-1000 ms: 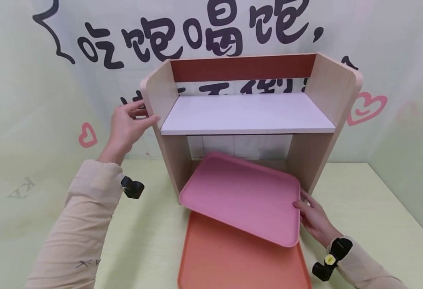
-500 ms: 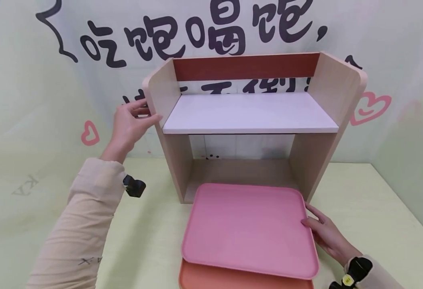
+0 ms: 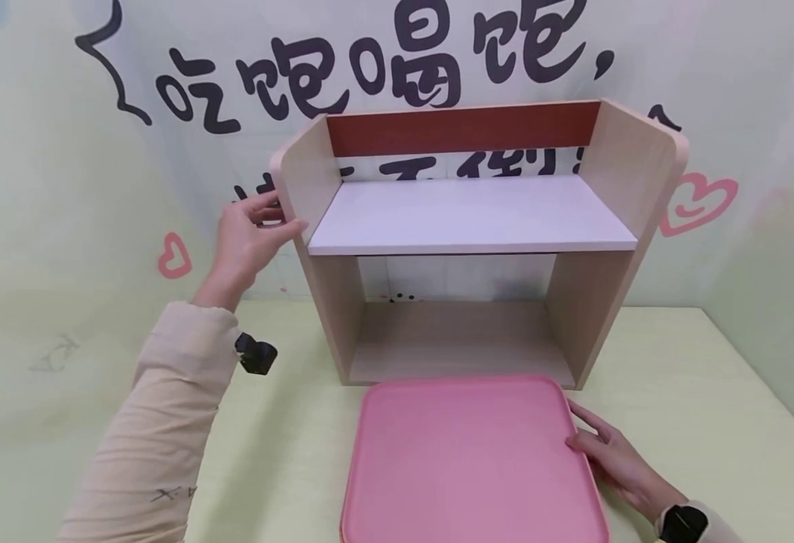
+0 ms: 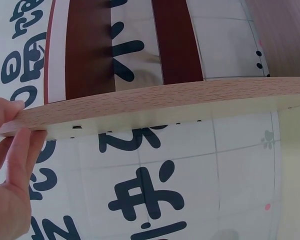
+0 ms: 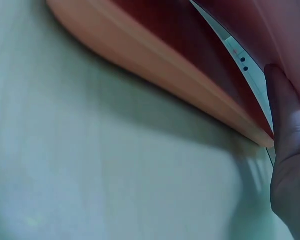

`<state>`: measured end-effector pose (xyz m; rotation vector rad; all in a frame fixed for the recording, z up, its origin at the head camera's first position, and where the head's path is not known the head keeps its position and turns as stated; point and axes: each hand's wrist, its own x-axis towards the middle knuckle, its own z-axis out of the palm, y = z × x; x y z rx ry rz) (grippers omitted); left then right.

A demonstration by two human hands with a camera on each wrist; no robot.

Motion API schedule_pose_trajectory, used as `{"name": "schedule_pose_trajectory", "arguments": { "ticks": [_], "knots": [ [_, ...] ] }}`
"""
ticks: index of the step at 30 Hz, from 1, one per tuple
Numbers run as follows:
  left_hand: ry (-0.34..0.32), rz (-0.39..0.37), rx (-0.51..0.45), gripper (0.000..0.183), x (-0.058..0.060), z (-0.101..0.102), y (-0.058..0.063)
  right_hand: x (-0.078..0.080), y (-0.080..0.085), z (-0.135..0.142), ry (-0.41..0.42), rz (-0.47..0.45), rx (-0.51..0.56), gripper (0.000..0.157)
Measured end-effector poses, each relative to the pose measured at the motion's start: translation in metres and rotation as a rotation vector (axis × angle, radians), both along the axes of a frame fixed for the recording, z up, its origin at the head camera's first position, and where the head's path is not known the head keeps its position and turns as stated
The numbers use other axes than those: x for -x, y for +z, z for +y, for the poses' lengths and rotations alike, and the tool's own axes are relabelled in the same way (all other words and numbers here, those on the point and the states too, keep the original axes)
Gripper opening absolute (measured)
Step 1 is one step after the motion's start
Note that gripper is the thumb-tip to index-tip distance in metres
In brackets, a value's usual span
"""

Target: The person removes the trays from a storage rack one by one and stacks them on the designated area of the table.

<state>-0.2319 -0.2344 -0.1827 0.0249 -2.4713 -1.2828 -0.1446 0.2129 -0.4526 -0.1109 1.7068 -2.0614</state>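
Note:
My left hand (image 3: 247, 245) grips the upper front edge of the left side panel of a small wooden desktop shelf (image 3: 478, 347). In the left wrist view, the thumb and fingers lie on opposite faces of that panel (image 4: 155, 102). A flat pink tray (image 3: 471, 460) is in front of the shelf, and my right hand (image 3: 617, 460) holds it by its right rim. Beneath it is an orange tray (image 5: 155, 60), nearly hidden in the head view. The right wrist view shows a gap between the two trays, with a finger (image 5: 285, 110) under the pink one.
The shelf has a white upper board (image 3: 471, 215) and a red back rail (image 3: 464, 130). It stands on a pale table (image 3: 682, 392), close to a wall hanging (image 3: 98, 188) printed with black characters and hearts.
The pink tray has come out of the shelf's lower compartment toward me, straightened and moved over the orange tray. My right hand came with it, while the left stayed on the side panel.

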Motion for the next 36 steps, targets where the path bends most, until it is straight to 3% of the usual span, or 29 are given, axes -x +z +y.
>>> {"name": "schedule_pose_trajectory", "arguments": {
  "ticks": [7, 19, 27, 36],
  "knots": [
    [0.005, 0.002, -0.004, 0.058, 0.0, 0.002, -0.001, 0.0, -0.001, -0.001, 0.01, -0.002, 0.018, 0.071],
    [0.009, 0.002, 0.001, 0.059, -0.001, 0.003, -0.001, 0.002, 0.004, -0.005, -0.024, -0.038, -0.131, 0.073],
    [0.015, 0.012, 0.016, 0.059, 0.001, 0.004, -0.002, 0.0, 0.008, -0.009, -0.011, 0.024, -0.231, 0.073],
    [0.008, 0.006, 0.01, 0.059, 0.0, 0.003, -0.002, 0.002, 0.018, -0.011, 0.015, 0.145, -0.438, 0.072]
  ]
}}
